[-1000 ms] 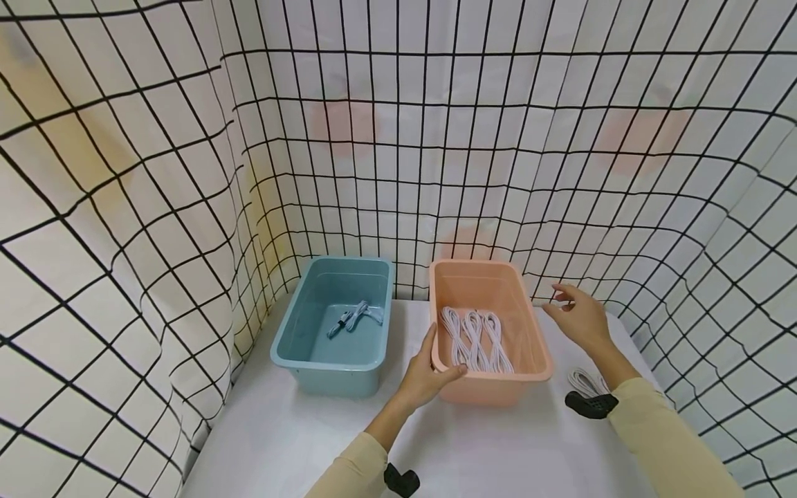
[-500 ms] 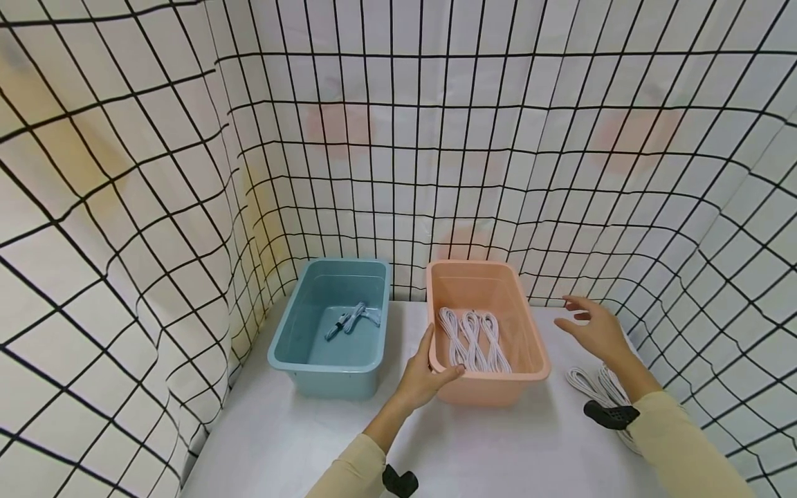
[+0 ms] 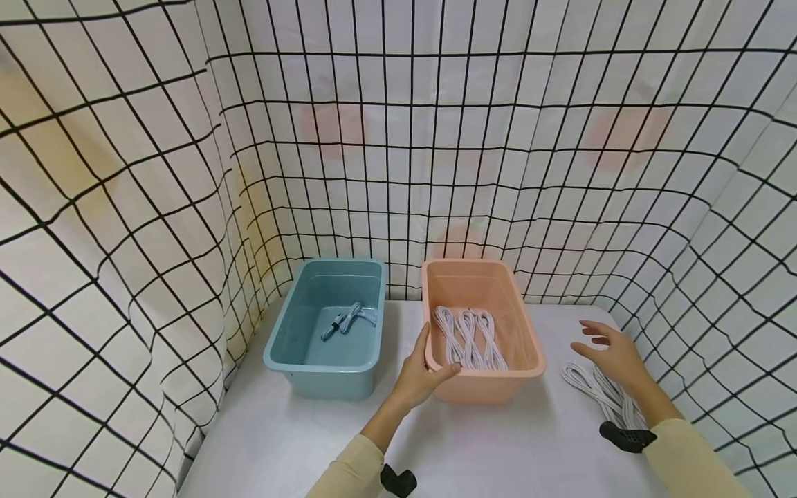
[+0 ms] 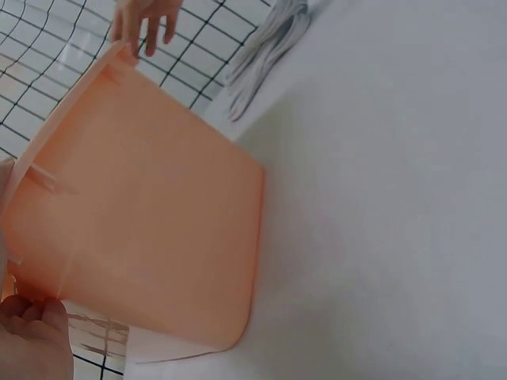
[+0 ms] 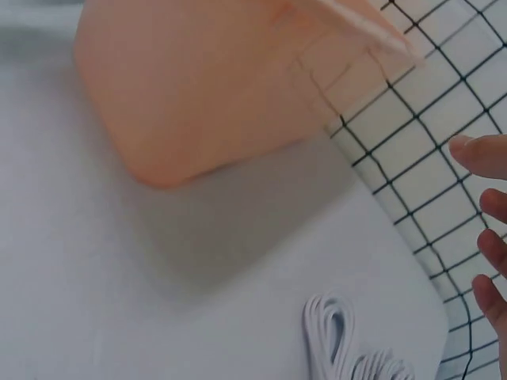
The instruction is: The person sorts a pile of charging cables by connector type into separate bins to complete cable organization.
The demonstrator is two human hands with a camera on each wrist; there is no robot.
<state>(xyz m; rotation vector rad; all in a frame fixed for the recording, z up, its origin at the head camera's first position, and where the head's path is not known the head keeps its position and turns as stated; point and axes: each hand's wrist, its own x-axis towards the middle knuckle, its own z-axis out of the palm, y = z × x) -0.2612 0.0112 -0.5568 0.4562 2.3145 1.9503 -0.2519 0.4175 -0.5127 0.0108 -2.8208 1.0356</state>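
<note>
My left hand (image 3: pixel 418 377) grips the near left corner of the peach plastic bin (image 3: pixel 519 325), thumb over the rim. Its curled fingertips show under the rim in the left wrist view. Three coiled white cables (image 3: pixel 471 340) lie side by side inside this bin. To the right, my right hand (image 3: pixel 619 356) hovers with loosely bent fingers and holds nothing. Below it, coiled white cables (image 3: pixel 591 387) lie on the table, partly hidden by the hand and wrist. They also show at the bottom of the right wrist view.
A blue plastic bin (image 3: pixel 291 332) stands left of the peach one, with a small bundled cord (image 3: pixel 351 319) inside that has a dark end. Black grid netting (image 3: pixel 398 173) over white cloth encloses the white table (image 3: pixel 299 436) at the back and sides.
My right hand has moved right and toward me, from beside the peach bin's rim to over the coiled cables on the table. The left hand keeps its hold on the bin.
</note>
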